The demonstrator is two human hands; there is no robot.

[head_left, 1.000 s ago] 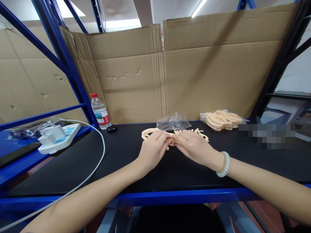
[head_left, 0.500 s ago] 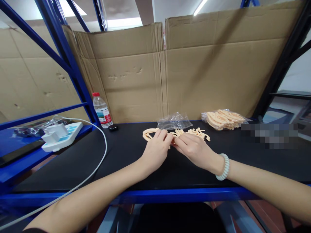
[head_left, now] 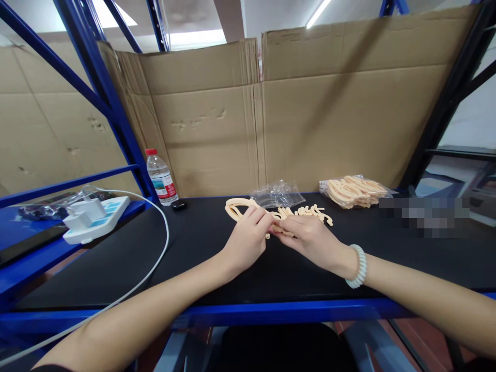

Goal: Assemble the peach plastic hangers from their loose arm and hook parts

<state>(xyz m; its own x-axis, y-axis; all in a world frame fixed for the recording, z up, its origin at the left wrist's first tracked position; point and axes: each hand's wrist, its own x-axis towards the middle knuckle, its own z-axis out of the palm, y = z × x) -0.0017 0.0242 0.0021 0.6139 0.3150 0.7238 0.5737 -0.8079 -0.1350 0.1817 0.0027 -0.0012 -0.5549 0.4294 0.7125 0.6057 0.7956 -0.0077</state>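
My left hand [head_left: 250, 235] is closed on a cream-coloured looped strip [head_left: 230, 206], whose rounded end sticks out to the left of the fingers. My right hand [head_left: 308, 238], with a pale coil band on the wrist, is pinched against the left fingertips at the strip's other end. The fingers hide the spot where they meet. Behind the right hand, several short cream pieces [head_left: 318, 211] lie on the black table mat [head_left: 201, 243]. A crumpled clear plastic bag [head_left: 277, 194] lies just behind the hands.
A clear bag of cream strips [head_left: 354, 191] lies at the back right. At the back left stand a water bottle [head_left: 161, 181] and a small black object [head_left: 179, 205]. A white cable [head_left: 166, 243] runs from a power strip [head_left: 104, 219] across the left side. Cardboard [head_left: 205, 139] walls the back.
The looped strip shows slightly more, its end raised and spread wider. The right fingers have shifted slightly, still against the left hand. The whole view has moved a little.
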